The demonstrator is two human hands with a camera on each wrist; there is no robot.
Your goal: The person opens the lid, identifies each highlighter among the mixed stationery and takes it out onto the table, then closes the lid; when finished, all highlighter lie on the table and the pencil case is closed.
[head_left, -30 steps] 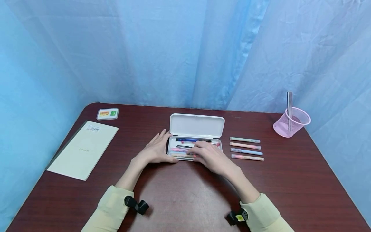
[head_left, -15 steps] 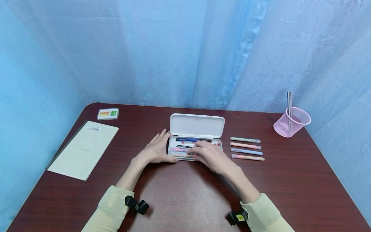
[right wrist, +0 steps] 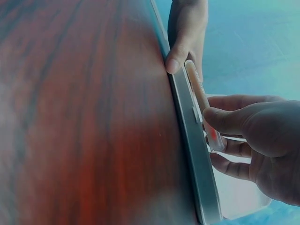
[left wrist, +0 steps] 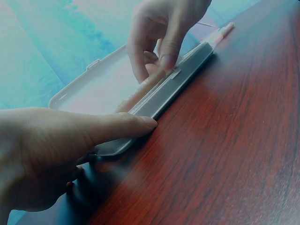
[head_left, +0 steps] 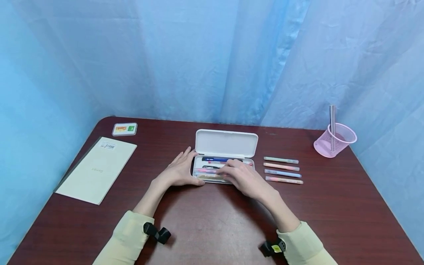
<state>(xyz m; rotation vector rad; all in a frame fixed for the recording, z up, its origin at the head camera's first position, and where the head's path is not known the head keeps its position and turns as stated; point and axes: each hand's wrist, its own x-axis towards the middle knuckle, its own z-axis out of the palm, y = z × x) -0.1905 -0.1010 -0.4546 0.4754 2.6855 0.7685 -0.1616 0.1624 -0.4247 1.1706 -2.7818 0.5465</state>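
A white pencil case (head_left: 226,143) stands with its lid up at the middle of the table, holding several pens. My left hand (head_left: 179,170) grips its left end, thumb along the front wall and fingers toward the back corner. Over the right half of the case, my right hand (head_left: 246,178) pinches a peach-coloured highlighter (right wrist: 199,86) between thumb and fingers near its red-tinted end. The highlighter runs along the front wall, close above the rim in the right wrist view. A blue pen (head_left: 215,159) lies at the back of the tray; my right hand hides part of the contents.
Several pastel highlighters, the nearest a peach one (head_left: 284,180), lie in a column right of the case. A pink mesh pen cup (head_left: 326,144) with striped sticks stands at the back right. At left are a cream notebook (head_left: 97,171) and a small clear box (head_left: 124,129).
My right hand has shifted slightly, and the front highlighter in its fingers has come up a little from its place in the case. My left hand stays where it was.
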